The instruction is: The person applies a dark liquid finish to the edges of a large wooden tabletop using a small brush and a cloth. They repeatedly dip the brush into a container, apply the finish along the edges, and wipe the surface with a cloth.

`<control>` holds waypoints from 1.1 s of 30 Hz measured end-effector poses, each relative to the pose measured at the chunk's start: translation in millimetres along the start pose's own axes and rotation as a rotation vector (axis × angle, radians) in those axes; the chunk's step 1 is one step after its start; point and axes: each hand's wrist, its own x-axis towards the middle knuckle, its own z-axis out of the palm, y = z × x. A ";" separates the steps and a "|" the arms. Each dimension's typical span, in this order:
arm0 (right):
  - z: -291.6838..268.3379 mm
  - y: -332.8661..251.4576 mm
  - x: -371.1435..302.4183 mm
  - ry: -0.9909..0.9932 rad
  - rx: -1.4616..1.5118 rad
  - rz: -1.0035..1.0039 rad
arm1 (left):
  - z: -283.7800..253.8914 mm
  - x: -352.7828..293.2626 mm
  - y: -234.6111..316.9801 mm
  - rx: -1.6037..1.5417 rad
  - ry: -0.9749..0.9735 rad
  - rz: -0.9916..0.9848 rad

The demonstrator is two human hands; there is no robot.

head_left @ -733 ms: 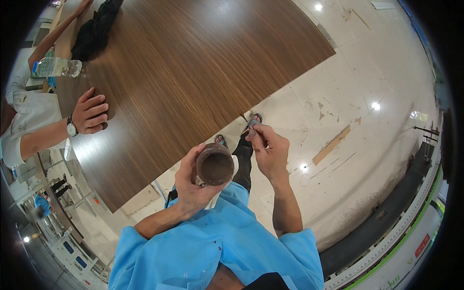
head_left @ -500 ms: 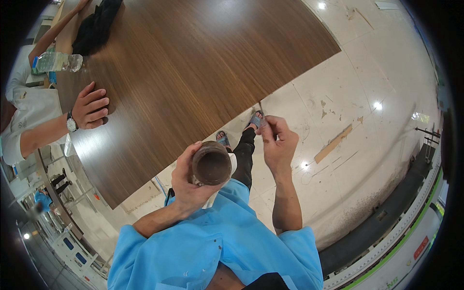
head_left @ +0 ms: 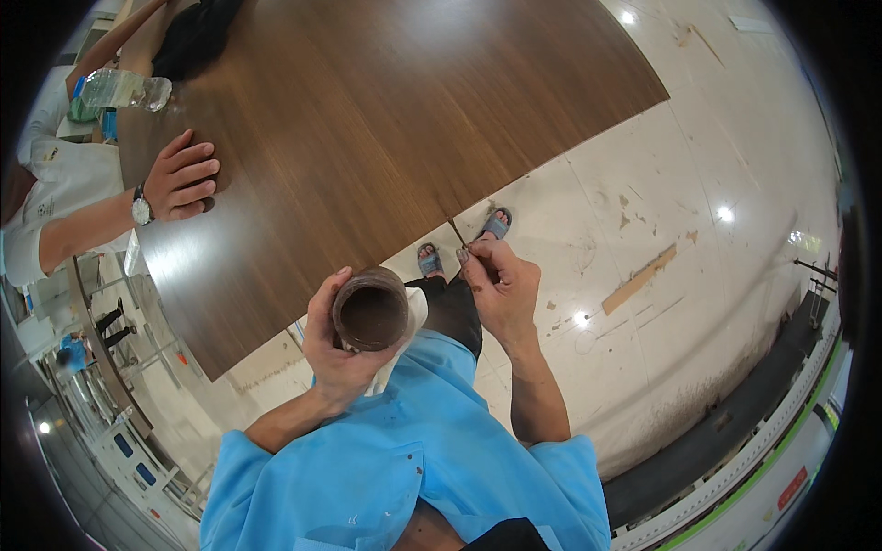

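My left hand [head_left: 338, 365] is wrapped round a round, open-topped jar [head_left: 371, 310] with brown-stained walls and a dark inside. A white cloth [head_left: 413, 321] is tucked between that hand and the jar. To the right of the jar, my right hand [head_left: 507, 296] pinches a thin, dark brush [head_left: 458, 232]. Its slim tip points up and away from me, at the near edge of the brown wood-grain table [head_left: 386, 129]. Whether the tip touches the tabletop, I cannot tell.
At the left, another person's hand [head_left: 184, 179] with a wristwatch rests on the table. A clear plastic bottle [head_left: 124, 89] and a black cloth item [head_left: 195, 39] lie beyond it. On the floor at the right lies a brown strip [head_left: 639, 278]. A long black roll [head_left: 707, 439] lines the right side.
My right hand has moved left, and the brush in it now shows clearly, pointing at the table edge. My left hand and the jar have shifted slightly left.
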 end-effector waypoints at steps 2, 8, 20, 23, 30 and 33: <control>0.7 -2.2 -1.5 -0.006 -0.027 -0.062 | -3.5 -1.8 0.6 0.030 0.020 -0.008; 4.4 -2.7 -1.5 0.021 -0.014 0.060 | -8.9 -8.9 -2.9 0.050 0.034 -0.022; -22.1 16.0 23.4 0.210 -0.088 -0.015 | -7.9 -13.7 -5.6 0.042 0.036 -0.079; -24.0 9.6 23.4 0.221 -0.125 -0.003 | -5.9 -12.6 -4.6 0.022 0.040 -0.079; -19.4 6.5 21.1 0.069 -0.174 -0.197 | 1.2 -6.5 -1.8 0.067 0.066 -0.083; -31.7 7.9 30.3 0.207 -0.101 -0.021 | 1.6 -5.2 -1.4 0.090 0.072 -0.092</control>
